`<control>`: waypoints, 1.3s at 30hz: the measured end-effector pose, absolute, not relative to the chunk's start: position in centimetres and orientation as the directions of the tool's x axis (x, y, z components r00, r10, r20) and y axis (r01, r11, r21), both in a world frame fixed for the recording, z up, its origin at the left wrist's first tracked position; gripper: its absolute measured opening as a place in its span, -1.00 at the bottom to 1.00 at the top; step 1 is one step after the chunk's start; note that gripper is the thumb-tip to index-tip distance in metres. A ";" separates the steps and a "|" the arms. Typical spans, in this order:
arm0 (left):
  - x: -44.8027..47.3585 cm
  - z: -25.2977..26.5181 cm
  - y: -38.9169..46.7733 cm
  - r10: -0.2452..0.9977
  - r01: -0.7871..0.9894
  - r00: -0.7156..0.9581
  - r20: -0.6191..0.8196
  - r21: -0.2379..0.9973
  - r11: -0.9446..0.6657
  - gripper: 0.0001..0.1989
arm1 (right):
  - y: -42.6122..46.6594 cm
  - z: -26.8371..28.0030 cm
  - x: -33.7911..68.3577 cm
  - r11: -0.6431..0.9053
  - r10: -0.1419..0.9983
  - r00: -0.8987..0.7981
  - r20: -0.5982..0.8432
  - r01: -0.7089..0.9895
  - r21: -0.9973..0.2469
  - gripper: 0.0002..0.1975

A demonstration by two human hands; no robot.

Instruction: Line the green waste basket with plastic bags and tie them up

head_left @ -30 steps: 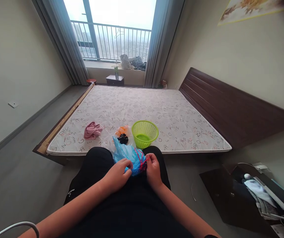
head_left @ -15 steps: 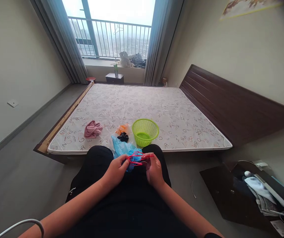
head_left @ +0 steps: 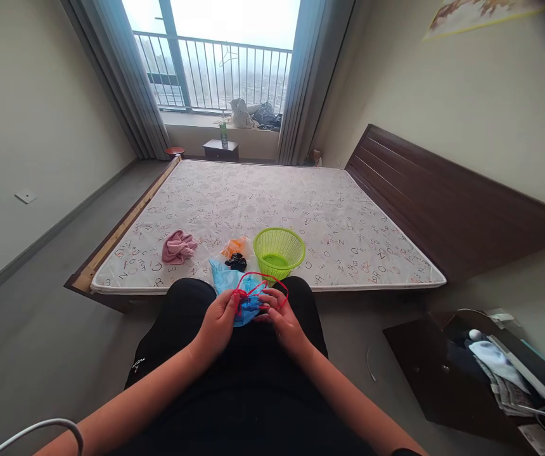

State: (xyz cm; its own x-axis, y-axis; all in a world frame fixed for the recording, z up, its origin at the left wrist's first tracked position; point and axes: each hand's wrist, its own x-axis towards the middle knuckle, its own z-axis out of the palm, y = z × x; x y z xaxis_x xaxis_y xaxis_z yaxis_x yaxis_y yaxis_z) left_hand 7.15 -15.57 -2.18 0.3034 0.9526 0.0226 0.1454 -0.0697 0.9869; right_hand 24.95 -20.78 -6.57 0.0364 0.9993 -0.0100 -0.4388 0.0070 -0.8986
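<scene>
- The left hand (head_left: 219, 320) and the right hand (head_left: 282, 320) both pinch a blue bag (head_left: 234, 288) with a red string (head_left: 265, 285), held over the lap just past the near edge of the bed (head_left: 348, 221).
- The bag looks soft, light and crinkly.
- It is probably slippery, so the string is the best place to grab.
- A green basket (head_left: 279, 253) sits near that edge.

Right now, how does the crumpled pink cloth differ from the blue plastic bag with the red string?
The crumpled pink cloth lies untouched on the mattress, while the blue plastic bag is held over the lap by the left hand and right hand. The cloth looks matte and soft; the bag looks thin and glossy. The bag has a red string looped around it; the cloth has none. Both are bunched up.
</scene>
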 end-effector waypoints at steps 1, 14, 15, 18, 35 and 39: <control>7.3 -2.1 -15.6 0.941 0.137 0.337 0.014 0.989 -0.063 -0.54 | -20.8 -6.8 24.8 0.000 1.000 -0.009 0.004 -0.360 -0.933 -0.39; 4.8 -1.7 -12.7 0.852 0.506 0.516 -0.091 0.835 -0.217 -0.60 | -20.8 -7.0 25.2 -0.033 0.968 0.250 -0.001 0.126 -0.992 -0.75; 4.5 -1.6 -12.4 0.847 0.537 0.523 -0.093 0.808 -0.243 -0.61 | -20.9 -6.9 25.2 -0.035 0.964 0.265 0.007 0.153 -0.988 -0.75; 3.6 -0.9 -11.6 0.825 0.570 0.557 -0.098 0.767 -0.294 -0.65 | -20.9 -6.5 25.3 -0.035 0.957 0.289 0.025 0.203 -0.979 -0.72; -1.8 3.5 -7.4 0.941 0.749 0.329 0.079 0.586 -0.311 -0.61 | -20.8 -5.8 26.0 0.044 0.843 0.529 0.101 0.119 -0.992 -0.72; -2.8 3.7 -7.0 0.946 0.792 0.273 0.176 0.516 -0.325 -0.62 | -20.1 -6.2 26.6 0.066 0.764 0.645 0.012 -0.059 -0.996 -0.68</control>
